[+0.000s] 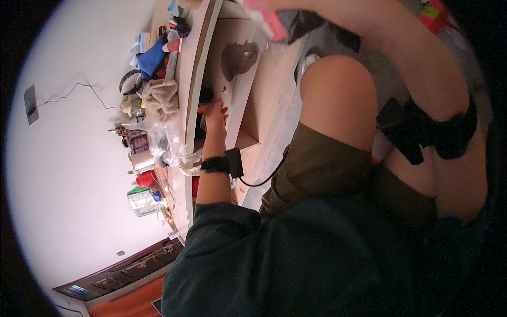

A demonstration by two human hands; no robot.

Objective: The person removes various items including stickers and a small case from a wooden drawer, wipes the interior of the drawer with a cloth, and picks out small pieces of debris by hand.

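Note:
My left hand [215, 114] reaches into the open compartment [245, 90] under the countertop. Its fingers are curled beside a dark and orange thing [203, 107], mostly hidden in shadow, and I cannot make out what they hold. Around that wrist is a black band with a small black box [234, 162] and a cable. My right forearm stretches across the top, and my right hand [259, 5], blurred and cut off by the upper edge, is closed on a pink and white packet [273, 25]. Dark crumpled material [303, 24] hangs next to the packet.
Cluttered countertop [185, 105]: a blue cloth [152, 57], a beige cloth [160, 99], clear plastic bags [166, 142], a red item [144, 178] and a framed sheet [142, 203]. My bent knee [338, 87] is close to the compartment. Black straps [449, 132] lie by my right elbow.

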